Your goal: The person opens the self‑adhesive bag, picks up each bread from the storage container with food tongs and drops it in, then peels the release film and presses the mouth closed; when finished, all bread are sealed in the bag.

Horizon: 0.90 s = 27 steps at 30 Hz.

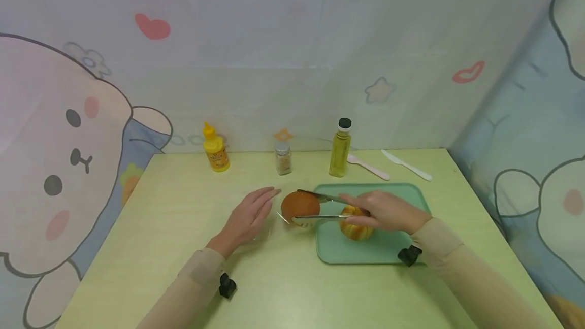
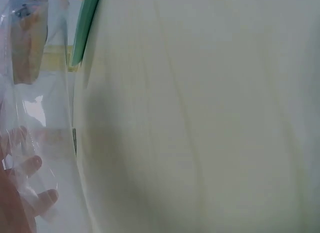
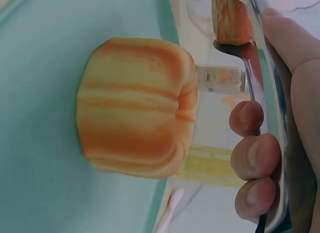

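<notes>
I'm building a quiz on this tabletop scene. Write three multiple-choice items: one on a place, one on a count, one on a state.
1. Where does the striped orange bun lie?
A. On the green tray
B. Beside the yellow squeeze bottle
C. In the left hand

2. How many containers stand along the back of the table?
A. One
B. Three
C. Five

3. What is the right hand doing?
A. Lying flat and holding nothing
B. Gripping metal tongs that clasp the round brown bun
C. Holding the white plastic knife

Answers:
1. A: the right wrist view shows it resting on the tray's green surface.
2. B: the squeeze bottle, a small spice jar and an oil bottle stand there.
3. B: the fingers curl round the tongs, whose arms close on the bun.
</notes>
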Tool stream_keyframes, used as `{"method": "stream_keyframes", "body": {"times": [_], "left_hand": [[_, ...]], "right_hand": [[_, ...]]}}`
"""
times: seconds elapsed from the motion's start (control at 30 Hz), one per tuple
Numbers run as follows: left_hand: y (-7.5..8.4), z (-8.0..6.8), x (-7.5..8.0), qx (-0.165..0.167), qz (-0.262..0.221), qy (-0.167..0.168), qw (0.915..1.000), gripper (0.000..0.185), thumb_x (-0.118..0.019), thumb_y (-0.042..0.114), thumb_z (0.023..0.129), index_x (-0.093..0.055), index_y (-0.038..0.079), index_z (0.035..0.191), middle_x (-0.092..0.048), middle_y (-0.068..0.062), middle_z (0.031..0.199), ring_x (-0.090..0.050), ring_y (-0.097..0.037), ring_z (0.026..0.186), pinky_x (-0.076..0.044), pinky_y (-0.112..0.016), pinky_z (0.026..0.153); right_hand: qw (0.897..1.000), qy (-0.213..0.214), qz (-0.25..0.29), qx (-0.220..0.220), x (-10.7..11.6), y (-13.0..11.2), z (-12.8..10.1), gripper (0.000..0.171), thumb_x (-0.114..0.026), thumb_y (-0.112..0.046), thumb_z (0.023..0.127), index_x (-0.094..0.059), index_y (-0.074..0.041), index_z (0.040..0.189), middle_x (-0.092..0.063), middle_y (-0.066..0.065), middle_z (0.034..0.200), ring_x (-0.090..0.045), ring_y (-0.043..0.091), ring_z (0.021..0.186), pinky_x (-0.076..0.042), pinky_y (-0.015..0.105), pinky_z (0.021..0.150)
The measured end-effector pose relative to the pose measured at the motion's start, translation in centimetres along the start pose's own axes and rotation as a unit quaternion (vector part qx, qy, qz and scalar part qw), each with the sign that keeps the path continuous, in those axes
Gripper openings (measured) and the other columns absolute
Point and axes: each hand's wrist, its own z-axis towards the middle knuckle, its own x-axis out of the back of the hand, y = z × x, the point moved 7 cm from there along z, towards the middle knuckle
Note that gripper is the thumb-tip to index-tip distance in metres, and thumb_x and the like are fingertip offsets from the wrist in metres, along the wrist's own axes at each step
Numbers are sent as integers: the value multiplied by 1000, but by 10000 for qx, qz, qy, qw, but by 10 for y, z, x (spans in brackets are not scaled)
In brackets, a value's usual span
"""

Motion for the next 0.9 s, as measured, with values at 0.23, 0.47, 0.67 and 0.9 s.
{"method": "stream_keyframes", "body": {"times": [0.23, 0.47, 0.67, 0.9], "left_hand": [[7, 0, -2, -422, 8, 25, 9991, 38, -50, 19, 111, -61, 14, 147, -57, -15, 151, -50, -34, 143, -42, -55, 116], [10, 2, -6, -450, 161, -81, 9988, 39, -49, 20, 111, -60, 16, 149, -56, -15, 152, -50, -35, 143, -41, -55, 117], [17, 4, -6, -761, 301, 62, 9966, 39, -51, 17, 109, -61, 15, 147, -57, -17, 151, -51, -42, 142, -38, -57, 120], [24, 5, -7, -936, 385, 216, 9946, 37, -53, 17, 108, -66, 13, 142, -61, -20, 146, -53, -51, 137, -42, -68, 112]], "right_hand": [[9988, -410, 9, -259, -7, 0, 15, 63, -58, -51, 107, -54, -10, 155, -44, -17, 61, -37, -3, 55, -40, 22, 60], [9979, -583, -197, -201, -7, -8, 31, 69, -55, -58, 106, -52, -11, 156, -40, -17, 58, -35, -2, 54, -42, 24, 60], [9966, -720, -399, -69, -12, -17, 46, 67, -55, -57, 106, -53, -12, 155, -39, -15, 61, -37, -1, 57, -44, 24, 62], [9966, -755, -316, -45, -18, -27, 64, 66, -60, -55, 104, -53, -14, 156, -52, -14, 70, -49, 2, 62, -52, 28, 68]]}}
